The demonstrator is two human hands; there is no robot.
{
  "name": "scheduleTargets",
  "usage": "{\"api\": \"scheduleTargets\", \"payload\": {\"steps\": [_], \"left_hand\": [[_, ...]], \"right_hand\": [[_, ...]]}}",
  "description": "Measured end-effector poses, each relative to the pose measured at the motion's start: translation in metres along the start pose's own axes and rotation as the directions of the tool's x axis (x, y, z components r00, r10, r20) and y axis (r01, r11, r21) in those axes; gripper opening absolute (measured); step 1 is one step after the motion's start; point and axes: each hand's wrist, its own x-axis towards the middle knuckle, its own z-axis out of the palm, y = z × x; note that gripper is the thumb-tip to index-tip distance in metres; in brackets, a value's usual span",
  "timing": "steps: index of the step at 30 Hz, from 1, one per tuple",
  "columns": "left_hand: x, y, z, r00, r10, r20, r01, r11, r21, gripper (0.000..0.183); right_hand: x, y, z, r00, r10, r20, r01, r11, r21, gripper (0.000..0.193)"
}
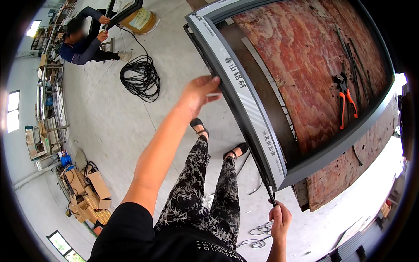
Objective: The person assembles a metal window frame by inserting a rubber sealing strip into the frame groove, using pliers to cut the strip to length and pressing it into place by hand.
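Observation:
A grey metal window frame (251,98) with a white printed protective film lies over the workbench. Along its near outer side runs a thin black rubber strip (265,180), whose lower end hangs off the frame's near corner. My right hand (280,219) is closed on that end, thumb and fingers pinched together. My left hand (200,95) reaches to the outer side of the frame farther up; its thumb touches the edge, and the other fingers are stretched out apart from the thumb. Inside the frame, pliers (345,101) with orange and black handles rest on the board.
Under the frame is a worn reddish plywood top (275,48), with dark thin strips (355,65) near the pliers. A coil of black cable (140,78) lies on the floor. Far left, a person (85,41) handles another dark frame beside a yellow bucket (139,21). Cardboard boxes (100,187) stand left.

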Motion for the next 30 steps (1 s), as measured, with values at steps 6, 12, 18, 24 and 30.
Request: {"api": "scheduleTargets", "payload": {"steps": [6, 12, 18, 24, 30], "left_hand": [[-0.007, -0.007, 0.004, 0.998, 0.045, 0.045, -0.048, 0.997, 0.058, 0.031], [-0.019, -0.019, 0.011, 0.995, 0.057, 0.08, -0.063, 0.996, 0.07, 0.031], [-0.018, -0.037, 0.009, 0.973, 0.082, 0.217, -0.087, 0.996, 0.012, 0.031], [-0.036, -0.05, 0.019, 0.988, 0.053, 0.143, -0.049, 0.998, -0.032, 0.033], [-0.046, -0.055, 0.027, 0.994, 0.054, 0.095, -0.056, 0.998, 0.013, 0.031]], "right_hand": [[0.002, 0.003, 0.008, 1.0, -0.015, 0.02, 0.016, 1.0, -0.011, 0.012], [0.005, 0.014, 0.008, 0.997, -0.078, 0.001, 0.078, 0.996, -0.033, 0.007], [0.011, 0.012, 0.014, 0.965, -0.262, -0.003, 0.252, 0.934, -0.251, 0.01], [0.011, 0.021, 0.025, 0.881, -0.473, 0.005, 0.37, 0.683, -0.63, 0.014], [0.012, 0.02, 0.027, 0.883, -0.469, 0.012, 0.366, 0.674, -0.642, 0.015]]}}
